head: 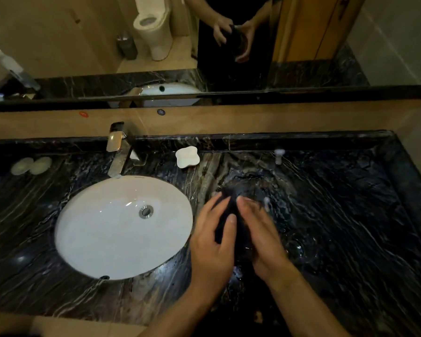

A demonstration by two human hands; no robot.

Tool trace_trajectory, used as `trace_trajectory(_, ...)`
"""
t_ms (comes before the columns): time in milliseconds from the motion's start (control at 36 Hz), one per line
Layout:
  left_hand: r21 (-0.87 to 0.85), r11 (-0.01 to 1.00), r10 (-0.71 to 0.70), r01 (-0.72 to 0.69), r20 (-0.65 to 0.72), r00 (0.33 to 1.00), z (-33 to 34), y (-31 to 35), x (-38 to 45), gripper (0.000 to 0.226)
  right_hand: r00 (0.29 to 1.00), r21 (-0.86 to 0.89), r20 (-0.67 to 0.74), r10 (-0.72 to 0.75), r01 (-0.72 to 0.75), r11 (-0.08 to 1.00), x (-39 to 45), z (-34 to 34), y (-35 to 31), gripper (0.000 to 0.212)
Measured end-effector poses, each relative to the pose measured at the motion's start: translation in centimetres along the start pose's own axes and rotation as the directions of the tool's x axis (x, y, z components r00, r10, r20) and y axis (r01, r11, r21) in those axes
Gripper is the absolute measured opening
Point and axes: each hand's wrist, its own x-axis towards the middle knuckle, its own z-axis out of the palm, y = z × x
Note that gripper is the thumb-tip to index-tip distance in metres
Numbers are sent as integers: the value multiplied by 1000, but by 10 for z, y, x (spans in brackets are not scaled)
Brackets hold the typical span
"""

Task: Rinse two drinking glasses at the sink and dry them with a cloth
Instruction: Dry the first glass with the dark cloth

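Dark cloth (pixel 229 215) bundled between both hands; left hand (pixel 212 242) cups it at 9 o'clock, right hand (pixel 260 237) at 3. Glass inside unclear.

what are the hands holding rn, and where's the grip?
Both hands, left hand and right hand, clasp a dark cloth from opposite sides. A glass inside can't be confirmed.

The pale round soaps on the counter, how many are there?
2. Both soaps lie side by side at the counter's far left, left of the faucet. None seems hidden.
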Motion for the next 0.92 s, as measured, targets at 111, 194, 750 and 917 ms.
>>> trace_trajectory(111,8,995,100,-100,49,994,0,-8,-21,33,978,288,80,194,-209,934,4,-2,-7,88)
trace_trajectory(194,-3,990,142,-142,71,987,-1,-15,-32,37,975,287,61,215,-224,931,8,-7,-10,83)
trace_trajectory(750,62,994,-96,94,35,995,-3,-5,17,31,997,6,13,79,-79,997,3,1,-2,64)
trace_trajectory(917,113,963,229,-243,127,965,-1,-12,-12,35,974,176,-11,227,-221,959,9,-3,-15,79)
